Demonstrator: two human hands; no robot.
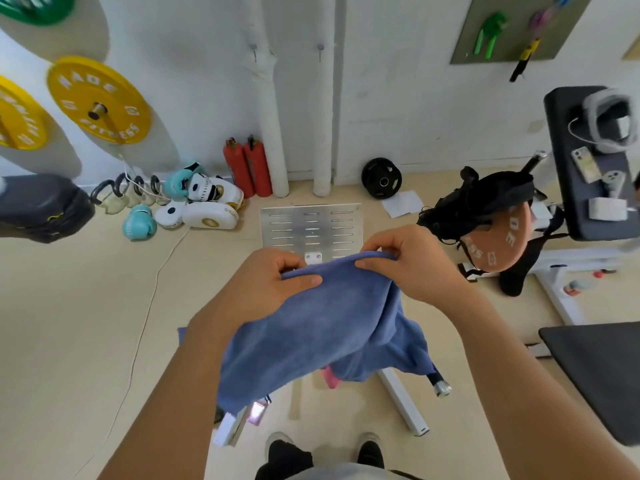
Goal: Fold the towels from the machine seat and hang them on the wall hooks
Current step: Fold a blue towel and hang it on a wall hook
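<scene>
The person stood on open beige floor (86,323), with bare room to the left and a metal footplate (311,226) ahead near the white wall (194,81). To the right a dark padded bench (588,168) and a second dark pad (602,375) hemmed in that side.

One blue towel (311,334) was held in front of the body, above the white machine frame (401,400); a sliver of something pink (329,375) showed under it. Two wall hooks (254,48) stood on the wall ahead, both bare. Two red extinguishers (247,168) leaned by two white pipes (273,133), and two yellow weight plates (98,100) hung at left.

Both forearms reached forward, hands close together at the towel's top edge. The left hand (266,282) pinched the edge between thumb and curled fingers; the right hand (405,261) gripped it likewise, thumb on the near side. The cloth draped down loosely from the two grips.
</scene>
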